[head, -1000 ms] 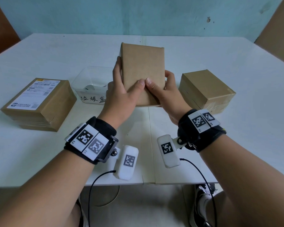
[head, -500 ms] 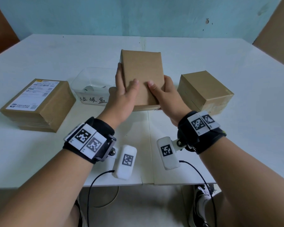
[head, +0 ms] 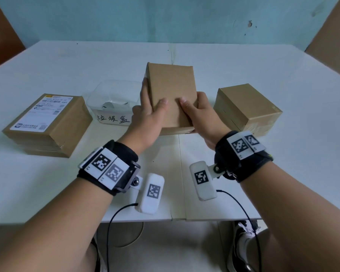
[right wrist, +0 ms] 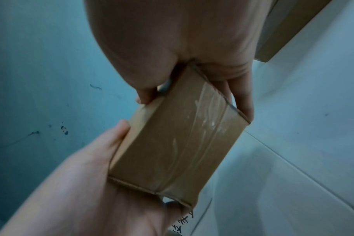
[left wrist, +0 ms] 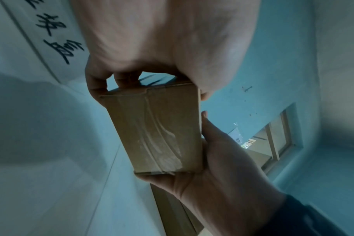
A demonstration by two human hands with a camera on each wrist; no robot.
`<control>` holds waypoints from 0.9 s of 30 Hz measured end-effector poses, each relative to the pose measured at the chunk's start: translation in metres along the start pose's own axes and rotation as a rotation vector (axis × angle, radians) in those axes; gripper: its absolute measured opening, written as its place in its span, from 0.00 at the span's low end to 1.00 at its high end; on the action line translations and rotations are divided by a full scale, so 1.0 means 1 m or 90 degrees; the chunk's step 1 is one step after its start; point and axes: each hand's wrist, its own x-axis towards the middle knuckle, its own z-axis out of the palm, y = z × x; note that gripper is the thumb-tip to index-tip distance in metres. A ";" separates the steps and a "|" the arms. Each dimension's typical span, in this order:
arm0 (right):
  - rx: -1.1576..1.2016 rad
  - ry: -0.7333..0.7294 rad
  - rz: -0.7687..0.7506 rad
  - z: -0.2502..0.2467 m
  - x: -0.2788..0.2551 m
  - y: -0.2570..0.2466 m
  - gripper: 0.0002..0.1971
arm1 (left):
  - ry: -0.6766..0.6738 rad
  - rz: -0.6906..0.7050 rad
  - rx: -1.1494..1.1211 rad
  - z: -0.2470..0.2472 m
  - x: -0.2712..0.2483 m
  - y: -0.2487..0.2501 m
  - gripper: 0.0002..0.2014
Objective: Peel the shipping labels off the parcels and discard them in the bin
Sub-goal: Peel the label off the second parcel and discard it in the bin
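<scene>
Seen from the head camera, both hands hold one parcel (head: 172,95) above the white table (head: 283,75), its plain brown face turned toward the person. The left hand (head: 147,118) wraps the left edge with its thumb laid across that face; the right hand (head: 199,114) clasps the lower right corner the same way. No label shows on the visible face. Just left sits the clear bin (head: 114,107) with handwritten characters on its front, something pale lying inside. Farther left a flat labelled parcel (head: 47,124) rests on the table with its white shipping label (head: 42,110) facing up, and a bare cube-like box (head: 245,108) stands to the right.

Looking along the left wrist, the taped end of the parcel (left wrist: 158,132) fills the centre, the left hand's fingers (left wrist: 99,86) curled behind it and the right hand (left wrist: 222,167) cupping it from below.

From the right wrist, the same taped end (right wrist: 176,143) appears pinched between the right hand's fingers (right wrist: 243,102) and the left hand (right wrist: 91,183).

Judging by this, the person is checking faces for a label; turning the parcel slowly with a firm hold at opposite edges would show each side without dropping it.
</scene>
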 end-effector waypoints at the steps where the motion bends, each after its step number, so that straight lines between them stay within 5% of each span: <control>1: -0.004 0.031 -0.010 0.002 0.000 0.002 0.21 | 0.008 0.004 0.021 0.004 -0.001 0.000 0.44; 5: 0.024 0.101 -0.011 0.005 0.000 0.004 0.26 | -0.002 0.027 0.041 0.007 0.004 0.000 0.42; 10: 0.055 -0.070 0.051 -0.006 -0.002 -0.003 0.25 | -0.011 0.001 -0.050 -0.009 0.010 0.002 0.40; 18: 0.026 0.077 -0.016 0.000 0.001 0.003 0.18 | 0.036 0.024 0.029 0.016 0.004 0.000 0.41; 23: 0.125 -0.094 0.043 -0.007 0.000 0.000 0.22 | 0.007 0.019 -0.054 -0.006 0.014 0.003 0.45; 27: -0.004 0.000 -0.014 -0.005 0.004 0.001 0.18 | -0.010 0.018 -0.015 -0.001 0.012 0.002 0.44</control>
